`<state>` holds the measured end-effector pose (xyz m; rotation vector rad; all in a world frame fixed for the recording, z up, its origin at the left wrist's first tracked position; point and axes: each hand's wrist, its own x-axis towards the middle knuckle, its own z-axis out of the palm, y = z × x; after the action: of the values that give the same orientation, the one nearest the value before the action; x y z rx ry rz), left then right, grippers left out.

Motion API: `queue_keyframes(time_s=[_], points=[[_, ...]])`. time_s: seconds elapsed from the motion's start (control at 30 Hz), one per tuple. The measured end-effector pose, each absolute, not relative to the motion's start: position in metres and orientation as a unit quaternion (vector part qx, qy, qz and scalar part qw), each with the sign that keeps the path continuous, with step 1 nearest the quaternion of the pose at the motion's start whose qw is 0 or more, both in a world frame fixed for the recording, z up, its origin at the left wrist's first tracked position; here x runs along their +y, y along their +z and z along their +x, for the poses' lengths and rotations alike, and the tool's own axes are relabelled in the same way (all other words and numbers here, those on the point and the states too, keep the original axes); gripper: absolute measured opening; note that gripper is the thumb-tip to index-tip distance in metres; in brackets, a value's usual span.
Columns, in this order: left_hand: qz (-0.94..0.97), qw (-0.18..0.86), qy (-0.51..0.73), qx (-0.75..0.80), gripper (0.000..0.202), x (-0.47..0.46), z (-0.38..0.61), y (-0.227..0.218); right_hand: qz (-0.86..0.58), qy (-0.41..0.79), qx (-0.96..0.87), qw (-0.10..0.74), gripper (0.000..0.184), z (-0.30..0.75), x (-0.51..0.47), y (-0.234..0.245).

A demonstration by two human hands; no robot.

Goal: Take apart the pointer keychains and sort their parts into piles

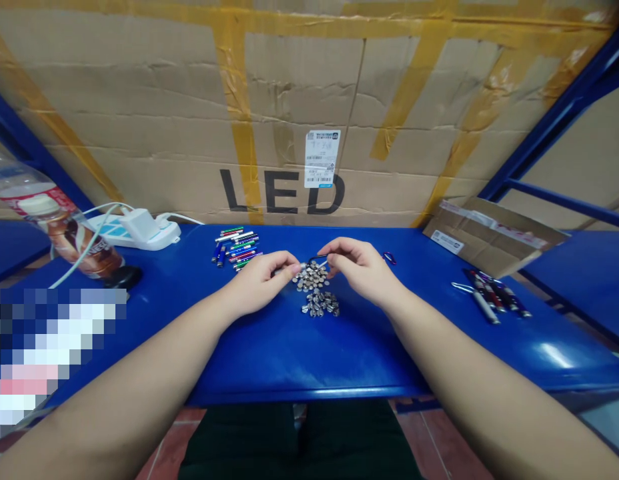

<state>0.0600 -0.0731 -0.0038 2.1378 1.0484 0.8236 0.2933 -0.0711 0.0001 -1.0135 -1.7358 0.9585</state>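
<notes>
Pinching a short metal tube [303, 267] between both hands, you hold it just above a heap of button cells [315, 288]. Its long axis runs roughly level, left to right across your view, with the silver end toward your left hand [259, 283]. Those fingers are closed on that end, nearly shut. A dark wire loop [317, 259] rises from the tube's other end toward your right hand [362, 270], whose fingertips curl in tightly around it; how firm that hold is, you cannot tell at this size.

Both hands sit over the blue table [309, 360], in front of a taped LED carton [289, 113]. Left of the heap lies a bundle of coloured sticks [237, 248]; to the right are a small blue clip [388, 258] and a group of dark pens [492, 297], well apart.
</notes>
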Motion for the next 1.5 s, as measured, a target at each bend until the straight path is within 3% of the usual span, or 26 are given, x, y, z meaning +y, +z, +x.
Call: queue_keyframes(time_s=[0.1, 0.23, 0.37, 0.53, 0.7, 0.8, 0.87, 1.03, 1.2, 1.37, 1.5], points=[[0.805, 0.349, 0.296, 0.379, 0.036, -0.076, 0.059, -0.004, -0.384, 0.417, -0.684, 0.46, 0.018, 0.296, -0.071, 0.0], [0.79, 0.396, 0.293, 0.365, 0.037, -0.078, 0.058, -0.006, -0.344, 0.51, -0.675, 0.407, 0.033, 0.293, -0.075, -0.001], [0.774, 0.441, 0.286, 0.352, 0.034, -0.078, 0.058, -0.007, -0.335, 0.509, -0.675, 0.416, 0.024, 0.297, -0.076, 0.004], [0.769, 0.442, 0.285, 0.363, 0.028, -0.077, 0.058, -0.004, -0.35, 0.467, -0.616, 0.528, 0.02, 0.33, -0.07, 0.019], [0.777, 0.424, 0.267, 0.381, 0.025, -0.078, 0.057, -0.003, -0.394, 0.35, -0.498, 0.689, 0.022, 0.382, -0.053, 0.03], [0.783, 0.412, 0.262, 0.385, 0.025, -0.077, 0.057, -0.004, -0.435, 0.297, -0.435, 0.73, 0.026, 0.407, -0.043, 0.03], [0.789, 0.402, 0.259, 0.385, 0.026, -0.076, 0.056, -0.005, -0.475, 0.287, -0.417, 0.72, 0.029, 0.418, -0.038, 0.028], [0.801, 0.381, 0.252, 0.387, 0.027, -0.073, 0.054, -0.007, -0.529, 0.287, -0.439, 0.667, 0.015, 0.427, -0.032, 0.02], [0.805, 0.363, 0.261, 0.389, 0.029, -0.071, 0.053, -0.007, -0.583, 0.312, -0.473, 0.582, 0.029, 0.421, -0.036, 0.016], [0.808, 0.319, 0.277, 0.411, 0.028, -0.065, 0.048, -0.007, -0.658, 0.301, -0.461, 0.513, 0.019, 0.429, -0.051, 0.02], [0.804, 0.287, 0.294, 0.429, 0.027, -0.06, 0.041, -0.006, -0.658, 0.269, -0.434, 0.554, 0.017, 0.433, -0.07, 0.025]])
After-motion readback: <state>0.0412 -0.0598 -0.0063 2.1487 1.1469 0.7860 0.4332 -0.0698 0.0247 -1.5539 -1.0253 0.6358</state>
